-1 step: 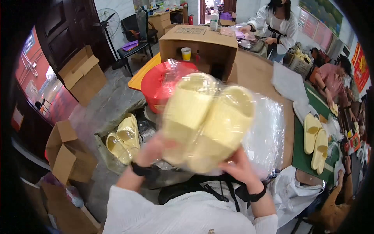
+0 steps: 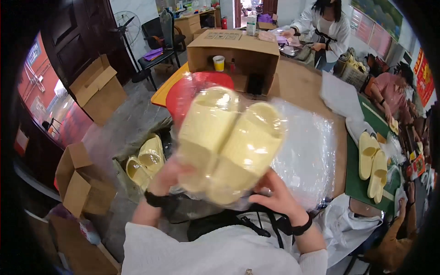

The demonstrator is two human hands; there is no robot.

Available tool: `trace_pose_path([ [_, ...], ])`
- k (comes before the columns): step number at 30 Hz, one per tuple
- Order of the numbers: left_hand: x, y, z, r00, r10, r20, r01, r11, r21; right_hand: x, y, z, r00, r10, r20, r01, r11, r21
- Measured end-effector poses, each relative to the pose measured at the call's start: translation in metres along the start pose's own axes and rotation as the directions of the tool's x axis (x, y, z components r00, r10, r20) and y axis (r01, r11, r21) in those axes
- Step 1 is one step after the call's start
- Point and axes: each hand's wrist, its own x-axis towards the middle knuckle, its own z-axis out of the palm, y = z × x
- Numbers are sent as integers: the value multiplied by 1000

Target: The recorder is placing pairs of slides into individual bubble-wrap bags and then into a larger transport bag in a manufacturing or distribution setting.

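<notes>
A pair of pale yellow slippers [image 2: 229, 137] in a clear plastic bag is tilted up in front of me. My left hand [image 2: 168, 176] grips the bagged pair at its lower left edge; motion smears its fingers. At the lower right edge, my right hand [image 2: 277, 192] has its thumb stretched apart from its fingers. The fingertips are close against the bag or partly behind it, and I cannot tell whether they touch. Below and left, another bagged yellow pair [image 2: 146, 158] lies in an open greyish sack [image 2: 121, 176].
Clear plastic bags [image 2: 307, 156] lie stacked on the brown tabletop [image 2: 298, 87] at right. A red tub [image 2: 183, 91] is behind the slippers, beside an open carton [image 2: 238, 43]. Loose yellow slippers [image 2: 372, 165] rest on a green mat [image 2: 355, 183]. Other people work at the far right.
The bagged slippers have shifted left and slightly turned, with my left hand moving along. More of my right hand shows, its thumb further from the slippers.
</notes>
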Motion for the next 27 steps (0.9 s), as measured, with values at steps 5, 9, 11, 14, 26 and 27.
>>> trace_pose_path([
  [5, -86, -2, -134, 936, -45, -349, 40, 999, -22, 24, 3, 14, 986, -163, 34, 166, 961, -221],
  [9, -132, -72, -194, 780, -110, -616, 246, 959, 140, 13, 12, 6, 994, -67, -82, 54, 988, -141],
  [11, -139, -85, -195, 742, -38, -669, 253, 940, 228, 3, 16, -2, 994, -40, -106, 23, 988, -153],
  [14, -146, -74, -189, 753, -47, -656, 302, 910, 282, -23, 23, -18, 980, 14, -199, -54, 979, -197],
  [26, -31, -64, -222, 913, -30, -407, 407, 160, 899, -87, 19, -46, 759, -18, -650, 11, 1000, -16],
  [27, -12, -71, -236, 730, -10, -683, 682, 74, 727, -88, 19, -46, 754, -61, -654, 52, 998, -33],
])
